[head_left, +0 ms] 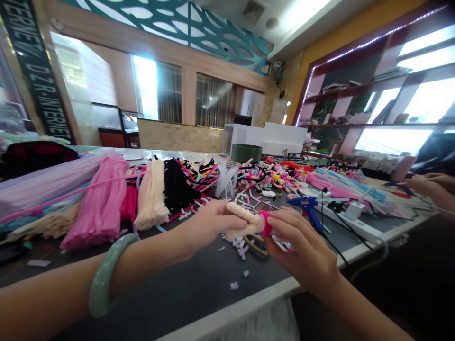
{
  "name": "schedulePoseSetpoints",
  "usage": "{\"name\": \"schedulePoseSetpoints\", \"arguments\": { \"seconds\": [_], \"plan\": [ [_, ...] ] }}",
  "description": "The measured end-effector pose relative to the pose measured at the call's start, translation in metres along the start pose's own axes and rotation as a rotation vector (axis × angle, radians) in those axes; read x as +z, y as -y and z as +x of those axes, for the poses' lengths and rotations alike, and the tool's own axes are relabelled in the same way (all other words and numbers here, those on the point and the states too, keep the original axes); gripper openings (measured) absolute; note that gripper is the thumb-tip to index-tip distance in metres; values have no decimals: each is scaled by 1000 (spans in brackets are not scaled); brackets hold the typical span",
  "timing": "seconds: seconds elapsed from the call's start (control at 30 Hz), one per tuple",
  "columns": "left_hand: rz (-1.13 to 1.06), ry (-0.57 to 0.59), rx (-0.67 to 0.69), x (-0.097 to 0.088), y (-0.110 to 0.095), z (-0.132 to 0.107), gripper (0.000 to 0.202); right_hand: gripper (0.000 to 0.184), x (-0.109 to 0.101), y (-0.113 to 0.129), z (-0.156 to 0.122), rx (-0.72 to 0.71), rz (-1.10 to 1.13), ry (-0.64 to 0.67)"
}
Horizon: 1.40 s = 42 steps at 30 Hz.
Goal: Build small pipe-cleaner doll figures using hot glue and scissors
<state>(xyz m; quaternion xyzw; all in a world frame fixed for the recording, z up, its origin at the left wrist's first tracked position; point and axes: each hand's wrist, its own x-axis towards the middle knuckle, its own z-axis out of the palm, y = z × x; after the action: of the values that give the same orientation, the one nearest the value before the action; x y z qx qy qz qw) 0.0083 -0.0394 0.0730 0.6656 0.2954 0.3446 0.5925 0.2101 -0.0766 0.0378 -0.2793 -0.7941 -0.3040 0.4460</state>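
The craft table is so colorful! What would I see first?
Big pink pipe cleaner bundles sit on the left of the table. In the middle, the left hand and right hand hold a cream twist with a pink band. A blue glue gun lies beyond them.

Far beyond and to the left of the left hand (209, 225), a dark green banner (37, 71) runs down a pillar. Its pale capitals read roughly "INTERIEW D.Z.R. INTERIEW", though the warped view and the cut-off top edge leave some letters uncertain.
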Motion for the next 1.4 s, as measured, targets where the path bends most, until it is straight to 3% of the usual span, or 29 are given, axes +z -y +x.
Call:
{"name": "schedulePoseSetpoints", "arguments": {
  "seconds": [0.27,0.33,0.5,0.57,0.7,0.83,1.0,1.13,1.27,1.4],
  "plan": [
    [60,97,48,-2,-1,-1,10,47,-3,0,2,-11,49,-15],
    [-5,42,44,-1,-1,-1,11,48,-5,0,4,-17,41,-28],
    [-255,-235,9,0,0,1,15,50,-6,0,5,-36,-13,-50],
    [-274,-260,21,-1,-2,1,24,51,-5,0,1,-56,-16,-21],
    [-195,-138,7,1,-6,-3,34,48,-2,-1,-7,-117,-15,28],
    [30,7,32,7,-10,-10,26,38,-1,2,-11,-174,8,61],
    [354,-20,87,9,-11,-13,13,35,-3,6,-9,-212,37,118],
    [391,40,97,6,-7,-12,15,30,-6,10,-5,-249,27,129],
    [460,22,132,5,-7,-10,13,26,-7,12,-3,-279,4,142],
    [359,1,114,6,-9,-9,13,31,-6,8,-6,-259,10,140]
  ]
}}
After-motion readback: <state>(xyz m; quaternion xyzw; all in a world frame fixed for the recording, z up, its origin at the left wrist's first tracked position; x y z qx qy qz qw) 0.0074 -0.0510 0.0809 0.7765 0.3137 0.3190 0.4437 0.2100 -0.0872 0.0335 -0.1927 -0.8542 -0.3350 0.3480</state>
